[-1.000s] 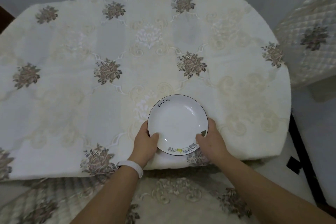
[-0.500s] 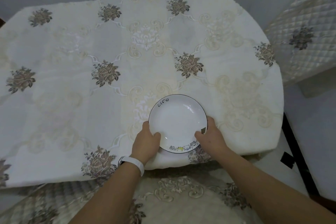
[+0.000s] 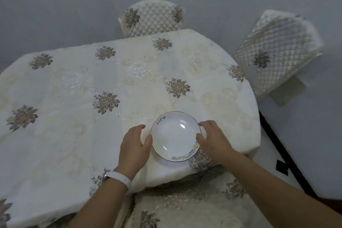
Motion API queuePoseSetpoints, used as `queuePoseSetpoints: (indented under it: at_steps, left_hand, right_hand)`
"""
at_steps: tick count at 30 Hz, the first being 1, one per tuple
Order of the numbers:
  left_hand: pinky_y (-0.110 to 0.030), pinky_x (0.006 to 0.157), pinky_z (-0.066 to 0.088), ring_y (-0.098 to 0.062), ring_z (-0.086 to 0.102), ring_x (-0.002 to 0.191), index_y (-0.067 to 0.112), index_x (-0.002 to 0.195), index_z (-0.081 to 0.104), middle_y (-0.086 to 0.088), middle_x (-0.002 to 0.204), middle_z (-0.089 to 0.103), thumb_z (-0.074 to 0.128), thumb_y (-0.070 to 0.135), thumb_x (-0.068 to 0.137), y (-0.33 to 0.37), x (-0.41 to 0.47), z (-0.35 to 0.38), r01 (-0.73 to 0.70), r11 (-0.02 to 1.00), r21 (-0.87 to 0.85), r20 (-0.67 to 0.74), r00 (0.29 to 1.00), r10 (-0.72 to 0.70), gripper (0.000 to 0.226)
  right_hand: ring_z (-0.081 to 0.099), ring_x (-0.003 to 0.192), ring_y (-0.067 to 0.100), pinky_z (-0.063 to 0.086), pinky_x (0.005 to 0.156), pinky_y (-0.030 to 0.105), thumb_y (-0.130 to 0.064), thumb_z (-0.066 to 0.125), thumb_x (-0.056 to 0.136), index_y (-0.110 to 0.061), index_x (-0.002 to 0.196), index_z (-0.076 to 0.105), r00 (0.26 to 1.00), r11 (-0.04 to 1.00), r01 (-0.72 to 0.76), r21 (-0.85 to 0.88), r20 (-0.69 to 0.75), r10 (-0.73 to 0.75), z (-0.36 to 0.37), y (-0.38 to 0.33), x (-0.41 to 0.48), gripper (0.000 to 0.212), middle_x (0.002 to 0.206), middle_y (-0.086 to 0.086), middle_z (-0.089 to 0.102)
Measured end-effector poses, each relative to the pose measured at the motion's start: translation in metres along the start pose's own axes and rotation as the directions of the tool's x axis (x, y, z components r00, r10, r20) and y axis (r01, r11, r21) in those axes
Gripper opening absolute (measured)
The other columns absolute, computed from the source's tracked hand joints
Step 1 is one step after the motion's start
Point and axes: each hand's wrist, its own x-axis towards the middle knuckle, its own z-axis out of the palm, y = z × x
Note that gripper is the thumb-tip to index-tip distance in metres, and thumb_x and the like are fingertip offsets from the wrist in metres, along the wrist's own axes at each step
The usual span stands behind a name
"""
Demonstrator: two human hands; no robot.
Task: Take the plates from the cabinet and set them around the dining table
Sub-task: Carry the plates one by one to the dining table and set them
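Note:
A white plate [image 3: 174, 135] with a dark rim, the word "Life" and small cartoon figures lies flat on the dining table [image 3: 74, 116], near its front edge. My left hand [image 3: 134, 146] sits just left of the plate, fingers spread and off the rim, with only the thumb tip at the edge. A white wristband is on that wrist. My right hand [image 3: 212, 139] is at the plate's right side, with the thumb lying over the rim and the fingers curled against the edge.
A cream floral tablecloth covers the table. Quilted chair backs stand at the far side [image 3: 153, 18] and at the right [image 3: 277, 52]. A chair seat with the same fabric [image 3: 185, 209] is below the front edge. A dark strip [image 3: 281, 153] runs along the floor at right.
The view tilted up, showing the wall and chairs. The plate came to rest on the cloth. My left hand slid off the rim and opened.

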Motion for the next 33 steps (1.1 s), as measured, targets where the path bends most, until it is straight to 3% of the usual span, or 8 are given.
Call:
queuePoseSetpoints:
  at_steps: [3,6,10,14,20,27,33]
  left_hand:
    - [-0.041,0.099,0.042,-0.026,0.052,0.122,0.015,0.126,0.06,-0.007,0.131,0.059,0.046,0.046,0.087,0.006,0.0,-0.017,-0.196,0.966,0.17,0.02,0.981,0.195,0.052]
    - [-0.046,0.095,0.045,-0.031,0.057,0.118,0.015,0.121,0.065,-0.012,0.127,0.063,0.042,0.048,0.085,0.007,-0.001,-0.032,-0.325,0.891,0.318,0.042,0.943,0.329,0.054]
    - [-0.048,0.1,0.041,-0.03,0.054,0.123,0.022,0.124,0.063,-0.006,0.13,0.062,0.039,0.05,0.087,0.008,-0.013,-0.054,-0.387,0.817,0.428,0.088,0.917,0.388,0.053]
    - [-0.048,0.103,0.039,-0.028,0.053,0.124,0.024,0.126,0.061,-0.004,0.131,0.061,0.037,0.052,0.089,0.01,-0.026,-0.073,-0.389,0.792,0.47,0.077,0.912,0.403,0.053]
    - [-0.048,0.109,0.033,-0.027,0.045,0.134,0.026,0.132,0.057,-0.002,0.139,0.056,0.032,0.054,0.091,0.013,-0.052,-0.093,-0.315,0.797,0.516,0.019,0.934,0.357,0.055]
    - [-0.044,0.111,0.032,-0.022,0.043,0.135,0.028,0.134,0.056,0.001,0.141,0.054,0.032,0.054,0.093,0.028,-0.101,-0.107,-0.142,0.831,0.538,-0.114,0.964,0.239,0.054]
    - [-0.045,0.106,0.037,-0.024,0.048,0.13,0.027,0.13,0.058,0.0,0.137,0.058,0.038,0.053,0.092,0.034,-0.163,-0.111,0.057,0.83,0.555,-0.244,0.965,0.096,0.05]
  right_hand:
    - [0.043,0.122,0.022,0.04,0.098,0.036,-0.033,0.049,0.095,-0.014,0.136,0.048,0.984,0.967,0.179,-0.184,0.008,-0.18,-0.012,-0.025,-0.014,0.045,0.137,0.003,0.046]
    - [0.045,0.124,0.024,0.04,0.098,0.037,-0.038,0.048,0.094,-0.015,0.134,0.053,0.942,0.88,0.31,-0.359,-0.011,-0.336,-0.018,-0.051,-0.029,0.046,0.138,0.005,0.051]
    - [0.046,0.126,0.025,0.04,0.098,0.04,-0.046,0.033,0.089,-0.018,0.126,0.058,0.903,0.814,0.382,-0.438,-0.009,-0.429,-0.021,-0.078,-0.042,0.052,0.137,0.005,0.054]
    - [0.054,0.119,0.026,0.045,0.093,0.042,-0.044,0.04,0.088,-0.018,0.119,0.063,0.868,0.762,0.435,-0.479,0.0,-0.496,-0.025,-0.094,-0.049,0.047,0.128,0.006,0.061]
    - [0.051,0.122,0.026,0.043,0.095,0.042,-0.047,0.038,0.09,-0.02,0.121,0.061,0.806,0.685,0.536,-0.493,0.059,-0.589,-0.035,-0.114,-0.056,0.048,0.131,0.003,0.059]
    - [0.06,0.111,0.026,0.05,0.085,0.041,-0.046,0.043,0.088,-0.02,0.112,0.066,0.714,0.598,0.668,-0.444,0.155,-0.683,-0.041,-0.125,-0.06,0.043,0.121,0.004,0.065]
    - [0.057,0.114,0.029,0.047,0.091,0.042,-0.049,0.037,0.089,-0.019,0.117,0.064,0.563,0.474,0.818,-0.325,0.285,-0.776,-0.028,-0.136,-0.071,0.049,0.126,0.007,0.063]
